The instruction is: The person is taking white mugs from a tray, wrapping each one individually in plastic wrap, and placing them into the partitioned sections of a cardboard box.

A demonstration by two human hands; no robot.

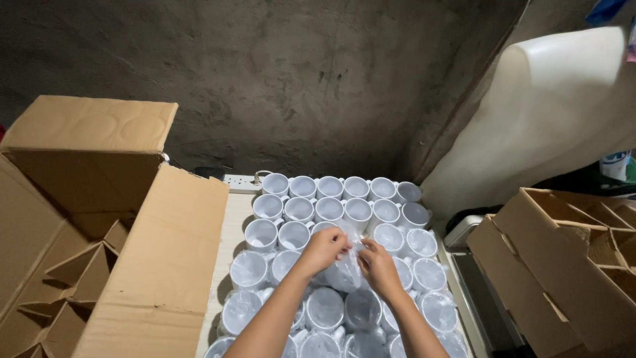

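Several white mugs [329, 209] stand in rows on a pale table [233, 219]; the far ones are bare, the near ones sit in clear plastic bags. My left hand [323, 249] and my right hand [377, 265] meet over the middle of the group. Both pinch the clear plastic bag [346, 270] around one mug, the left at its upper left, the right at its right side. The mug inside the bag is mostly hidden by the plastic and my fingers.
An open cardboard box [99, 219] with dividers stands at the left, its flap over the table edge. A second divided cardboard box [576, 265] sits at the right. A white power strip [242, 180] lies by the dark concrete wall. A pale moulded plastic form [550, 113] leans at the right.
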